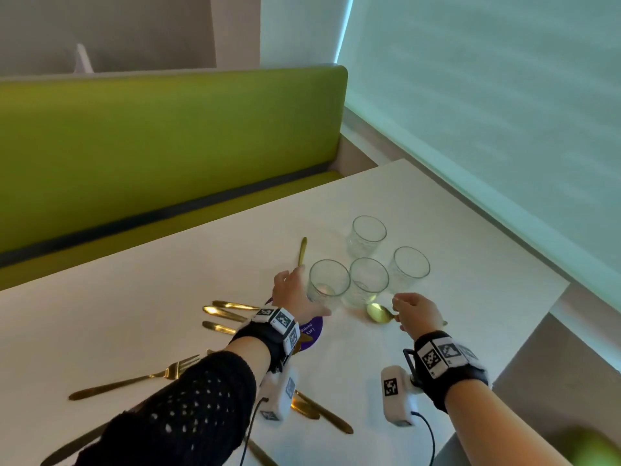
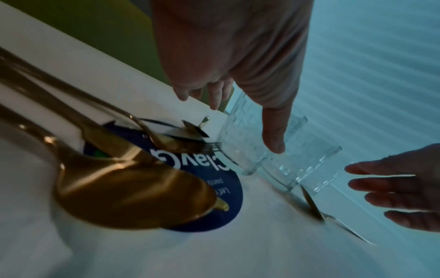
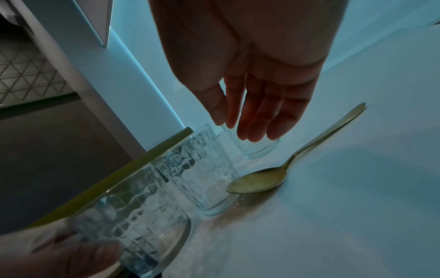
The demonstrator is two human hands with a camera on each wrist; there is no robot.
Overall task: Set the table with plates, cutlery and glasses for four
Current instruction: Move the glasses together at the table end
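Note:
Four clear glasses stand clustered on the white table. My left hand wraps the nearest glass: fingers on its far left side, thumb against its near side. That glass stands on the table. My right hand hovers with straight fingers over a gold spoon, just short of the right-hand glass. It holds nothing. The middle glass and the far glass stand untouched. No plates are in view.
Gold forks, knives and spoons lie scattered on the table's left and near parts, one fork by my left sleeve. A round purple coaster lies under my left wrist. A green bench runs along the far side. The table's right edge is close.

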